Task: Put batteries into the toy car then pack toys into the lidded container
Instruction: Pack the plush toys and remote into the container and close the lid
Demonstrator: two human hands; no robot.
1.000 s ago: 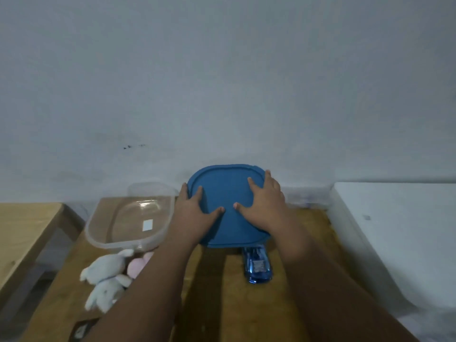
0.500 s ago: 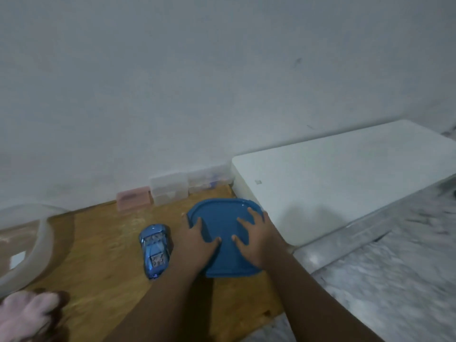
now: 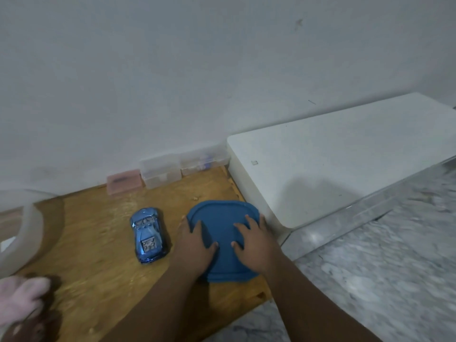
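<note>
Nearest the camera, at the lower left corner, a pink plush toy [image 3: 21, 299] lies blurred on the wooden tabletop [image 3: 98, 280], only partly in frame. Two bare forearms reach forward from the bottom edge toward the right end of the table. The left hand [image 3: 195, 245] lies palm down on the left edge of a blue container lid [image 3: 222, 223], fingers spread and flat, the thumb stretched toward the middle of the lid. The right hand [image 3: 256, 245] lies palm down on the lid's right half, its fingers likewise spread and flat, thumb pointing inward so the two thumb tips are near each other but apart. Neither hand grips anything; both rest on the lid's top surface. The lid lies flat on the table, its right side just beside a low white slab [image 3: 333, 154] that sits next to the table over a grey marbled floor [image 3: 382, 280]. Just left of the left hand, apart from the lid, a shiny blue toy car [image 3: 148, 234] stands on its wheels on the wood. At the far left edge the curved rim of the clear plastic container [image 3: 29, 230] shows, cut off by the frame. Farther back, against the pale wall [image 3: 197, 70], a small pink box [image 3: 124, 184] and several clear plastic cases [image 3: 177, 169] sit in a row.
</note>
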